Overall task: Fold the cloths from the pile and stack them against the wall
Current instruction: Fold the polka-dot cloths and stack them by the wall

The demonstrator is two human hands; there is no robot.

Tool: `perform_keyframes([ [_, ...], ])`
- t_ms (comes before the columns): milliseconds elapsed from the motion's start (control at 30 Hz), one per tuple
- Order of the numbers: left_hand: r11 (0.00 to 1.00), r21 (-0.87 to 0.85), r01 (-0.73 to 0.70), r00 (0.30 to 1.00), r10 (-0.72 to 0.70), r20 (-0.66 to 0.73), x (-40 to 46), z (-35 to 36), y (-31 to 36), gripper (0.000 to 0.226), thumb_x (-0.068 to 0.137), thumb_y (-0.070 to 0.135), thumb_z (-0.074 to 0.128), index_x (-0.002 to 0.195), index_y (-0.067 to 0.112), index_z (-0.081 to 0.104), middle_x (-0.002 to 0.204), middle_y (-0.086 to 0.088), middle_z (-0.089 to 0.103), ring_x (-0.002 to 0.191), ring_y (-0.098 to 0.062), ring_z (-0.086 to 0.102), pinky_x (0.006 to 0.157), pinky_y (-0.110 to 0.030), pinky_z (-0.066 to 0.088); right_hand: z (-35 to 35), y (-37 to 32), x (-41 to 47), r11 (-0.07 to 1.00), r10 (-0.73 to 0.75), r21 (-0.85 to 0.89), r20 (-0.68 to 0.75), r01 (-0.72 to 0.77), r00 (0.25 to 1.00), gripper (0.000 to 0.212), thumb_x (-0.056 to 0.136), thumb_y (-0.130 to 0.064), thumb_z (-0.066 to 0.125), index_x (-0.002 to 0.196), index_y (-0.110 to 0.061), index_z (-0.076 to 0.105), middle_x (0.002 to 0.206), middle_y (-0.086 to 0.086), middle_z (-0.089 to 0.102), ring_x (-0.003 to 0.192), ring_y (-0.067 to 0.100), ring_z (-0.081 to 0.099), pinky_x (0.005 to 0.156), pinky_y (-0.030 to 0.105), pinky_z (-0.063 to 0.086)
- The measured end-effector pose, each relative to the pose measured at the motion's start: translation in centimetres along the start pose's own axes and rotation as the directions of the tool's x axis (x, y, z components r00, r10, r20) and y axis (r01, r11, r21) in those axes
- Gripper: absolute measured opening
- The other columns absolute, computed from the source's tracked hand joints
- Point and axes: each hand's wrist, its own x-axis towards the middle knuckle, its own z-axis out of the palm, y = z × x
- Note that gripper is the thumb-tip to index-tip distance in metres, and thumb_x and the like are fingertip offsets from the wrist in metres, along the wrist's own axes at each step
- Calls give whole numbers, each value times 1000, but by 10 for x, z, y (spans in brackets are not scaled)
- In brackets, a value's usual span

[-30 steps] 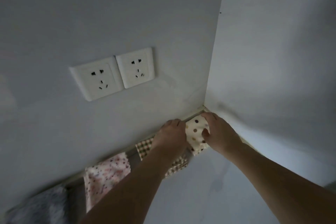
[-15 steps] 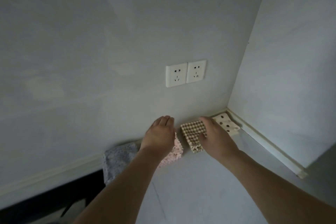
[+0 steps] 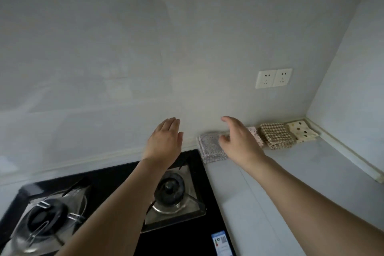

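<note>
4 folded cloths are seen lined up along the back wall (image 3: 187, 48) on the grey counter (image 3: 291, 172), running toward the corner. From L to R: a grey speckled cloth (image 3: 209, 147), a pink floral cloth (image 3: 256, 134) partly hidden behind the R hand, a brown checked cloth (image 3: 276, 135), and a cream cloth w/ brown dots (image 3: 302, 131) nearest the corner. The checked and dotted cloths are touching; each looks like a small folded stack.

The left hand (image 3: 165, 141) is held in the air w/ fingers straight and together, nothing gripped, above the rear edge of the black gas hob (image 3: 187, 235). The right hand (image 3: 239, 139) is also held loose, fingers spread and slightly bent, nothing gripped; it is seen in front of the grey and pink cloths, contact can't be told.

2 burners are seen on the hob: 1 under the L forearm (image 3: 172, 189), 1 at the lower L (image 3: 45, 220). A double socket plate (image 3: 273, 78) is fixed to the wall above the cloths.
</note>
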Motion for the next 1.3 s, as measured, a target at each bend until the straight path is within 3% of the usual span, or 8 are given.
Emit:
perform_keyframes([
  [267, 990, 14, 142, 990, -142, -8, -96, -50, -95, 50, 104, 32, 35, 150, 14, 30, 156, -2, 32, 145, -18, 26, 116, -31, 22, 70, -109, -45, 999, -30, 42, 184, 23, 982, 53, 96, -17, 50, 147, -14, 34, 153, 1, 36, 137, 16, 38, 107, 23, 29],
  [367, 986, -11, 167, 986, -167, -17, -123, -64, -133, 49, 104, 30, 37, 149, 12, 33, 155, -4, 34, 144, -20, 28, 117, -33, 25, 98, -154, -56, 997, -60, 59, 213, 48, 975, 53, 97, -19, 49, 148, -16, 33, 153, -2, 34, 132, 16, 44, 104, 23, 31],
  [433, 984, -18, 179, 984, -180, -15, -150, -79, -173, 49, 103, 30, 37, 148, 12, 34, 155, -4, 34, 143, -19, 29, 116, -33, 28, 126, -193, -66, 995, -83, 79, 214, 67, 973, 53, 97, -19, 50, 147, -16, 33, 153, -1, 34, 130, 17, 47, 107, 27, 35],
  [600, 974, -1, 226, 974, -226, -1, -206, -122, -285, 49, 104, 30, 37, 149, 13, 34, 154, -3, 34, 143, -19, 28, 115, -33, 27, 201, -293, -94, 992, -92, 103, 267, 67, 959, 53, 97, -20, 51, 147, -15, 34, 153, 0, 36, 140, 15, 35, 114, 29, 28],
  [833, 937, 11, 350, 937, -349, -26, -271, -160, -385, 48, 102, 28, 39, 147, 11, 38, 152, -6, 38, 142, -21, 31, 115, -31, 25, 262, -387, -106, 980, -189, 131, 360, 151, 914, 54, 98, -21, 50, 149, -16, 31, 154, 0, 34, 141, 14, 33, 113, 26, 26],
  [1033, 889, 3, 457, 888, -457, -53, -333, -170, -444, 49, 104, 30, 35, 150, 14, 31, 156, -2, 31, 145, -17, 24, 119, -29, 19, 326, -453, -116, 956, -285, 194, 444, 219, 850, 52, 98, -20, 47, 148, -18, 32, 153, -1, 34, 134, 15, 43, 111, 31, 35],
  [1200, 824, -25, 566, 821, -567, -65, -391, -183, -520, 48, 103, 25, 39, 148, 11, 35, 154, -4, 35, 143, -19, 28, 116, -29, 21, 395, -521, -146, 928, -371, 229, 515, 294, 772, 51, 96, -14, 45, 146, -14, 35, 151, 0, 36, 135, 16, 39, 108, 22, 26],
  [1300, 799, -26, 600, 799, -601, -33, -427, -188, -572, 47, 102, 21, 41, 147, 11, 37, 153, -4, 37, 142, -19, 30, 115, -29, 25, 442, -561, -159, 929, -369, 231, 530, 289, 763, 50, 96, -12, 43, 145, -14, 37, 151, 0, 37, 137, 14, 37, 109, 21, 25],
])
